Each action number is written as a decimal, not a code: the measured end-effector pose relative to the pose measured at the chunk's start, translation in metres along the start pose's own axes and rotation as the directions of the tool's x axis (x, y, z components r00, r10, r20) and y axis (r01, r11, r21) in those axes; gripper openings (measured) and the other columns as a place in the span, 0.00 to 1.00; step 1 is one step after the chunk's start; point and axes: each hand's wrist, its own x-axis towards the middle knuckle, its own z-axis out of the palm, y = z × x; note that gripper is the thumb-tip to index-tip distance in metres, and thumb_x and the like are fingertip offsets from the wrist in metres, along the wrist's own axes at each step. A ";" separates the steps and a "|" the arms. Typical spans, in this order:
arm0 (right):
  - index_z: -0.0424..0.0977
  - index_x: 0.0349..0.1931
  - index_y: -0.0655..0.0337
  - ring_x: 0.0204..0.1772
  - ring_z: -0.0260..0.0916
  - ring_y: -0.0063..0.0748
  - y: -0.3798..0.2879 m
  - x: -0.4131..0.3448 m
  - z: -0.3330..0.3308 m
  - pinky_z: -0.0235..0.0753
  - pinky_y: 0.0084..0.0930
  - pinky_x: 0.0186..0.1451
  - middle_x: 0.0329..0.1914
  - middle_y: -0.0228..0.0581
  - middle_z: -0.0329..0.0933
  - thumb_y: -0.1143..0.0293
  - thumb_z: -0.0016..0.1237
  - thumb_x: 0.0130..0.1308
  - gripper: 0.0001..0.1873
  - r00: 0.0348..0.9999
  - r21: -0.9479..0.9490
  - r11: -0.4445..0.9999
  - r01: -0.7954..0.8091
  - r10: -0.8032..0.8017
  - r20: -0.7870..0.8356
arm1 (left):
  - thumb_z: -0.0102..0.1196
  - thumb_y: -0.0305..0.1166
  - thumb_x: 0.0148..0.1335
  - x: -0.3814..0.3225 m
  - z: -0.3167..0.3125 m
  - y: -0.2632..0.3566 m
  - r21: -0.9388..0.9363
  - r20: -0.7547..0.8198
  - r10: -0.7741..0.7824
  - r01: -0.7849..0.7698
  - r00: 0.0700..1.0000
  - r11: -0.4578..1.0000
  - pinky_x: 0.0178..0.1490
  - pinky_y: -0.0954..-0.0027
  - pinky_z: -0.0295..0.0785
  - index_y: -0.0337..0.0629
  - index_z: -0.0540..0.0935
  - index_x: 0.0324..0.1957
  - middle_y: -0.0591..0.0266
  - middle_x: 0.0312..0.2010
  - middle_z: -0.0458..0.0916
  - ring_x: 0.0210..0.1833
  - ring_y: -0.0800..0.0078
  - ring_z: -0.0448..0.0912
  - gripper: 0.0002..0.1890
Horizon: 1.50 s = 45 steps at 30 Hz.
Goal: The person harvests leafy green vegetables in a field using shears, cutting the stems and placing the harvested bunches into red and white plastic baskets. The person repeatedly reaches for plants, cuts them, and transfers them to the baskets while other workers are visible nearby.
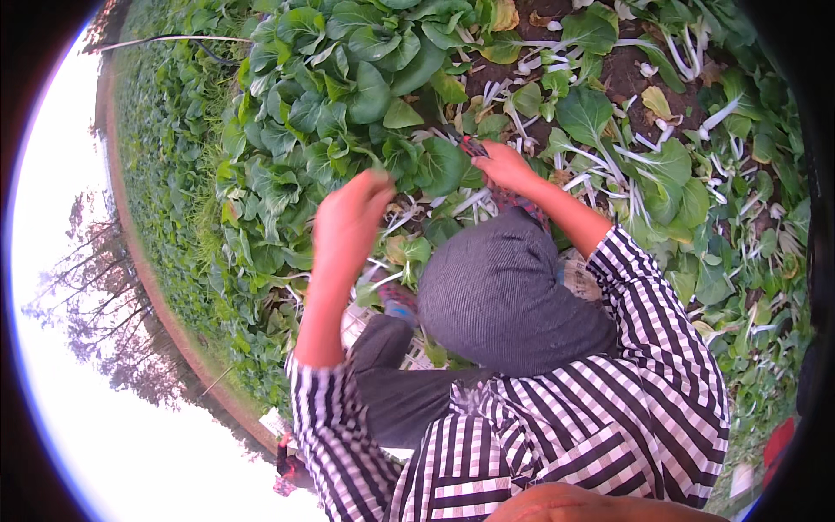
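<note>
My right hand [507,166] is closed around the red-and-black handle of a cutting tool [472,146], probably a knife. Its dark blade end points in among the leaf stems and is mostly hidden. My left hand [355,202] is blurred, with curled fingers, above the near edge of a dense stand of leafy greens [372,91] resembling bok choy. A pale green leaf or stem shows at its fingertips; whether it is held cannot be told. Cut white stalks [473,199] and loose leaves lie on the ground between the hands and my grey-trousered knee [502,287].
Discarded leaves and white stems [626,169] litter the brown soil on the right. A pale, slatted plastic crate [417,357] is partly visible beneath my legs. A thin rod [176,39] sticks out over the crop at upper left. Another person [290,466] is at the lower left.
</note>
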 end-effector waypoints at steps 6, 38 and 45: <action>0.72 0.44 0.64 0.26 0.79 0.47 0.006 0.052 0.016 0.76 0.44 0.36 0.20 0.46 0.77 0.61 0.49 0.66 0.15 0.992 -0.309 0.950 0.049 -0.081 -0.093 | 0.53 0.33 0.59 0.144 0.132 -0.041 0.615 0.252 -0.066 -0.107 0.966 0.781 0.42 0.52 0.77 0.42 0.84 0.38 0.48 0.35 0.86 0.40 0.53 0.85 0.10; 0.82 0.35 0.59 0.37 0.82 0.50 0.048 0.050 0.020 0.80 0.47 0.38 0.30 0.50 0.82 0.61 0.54 0.52 0.14 0.995 -0.474 0.879 0.050 -0.082 -0.048 | 0.67 0.34 0.52 0.069 0.154 -0.126 0.464 -0.026 -0.022 0.032 0.999 0.885 0.40 0.50 0.75 0.40 0.84 0.45 0.49 0.38 0.83 0.40 0.45 0.81 0.18; 0.74 0.51 0.60 0.26 0.71 0.17 -0.005 -0.041 -0.044 0.73 0.18 0.29 0.38 0.28 0.78 0.65 0.67 0.55 0.25 0.981 0.859 0.477 0.187 -0.127 -0.144 | 0.66 0.41 0.56 0.047 0.161 -0.056 0.262 0.032 0.392 -0.386 0.919 0.884 0.40 0.55 0.75 0.46 0.79 0.53 0.55 0.41 0.80 0.38 0.50 0.80 0.23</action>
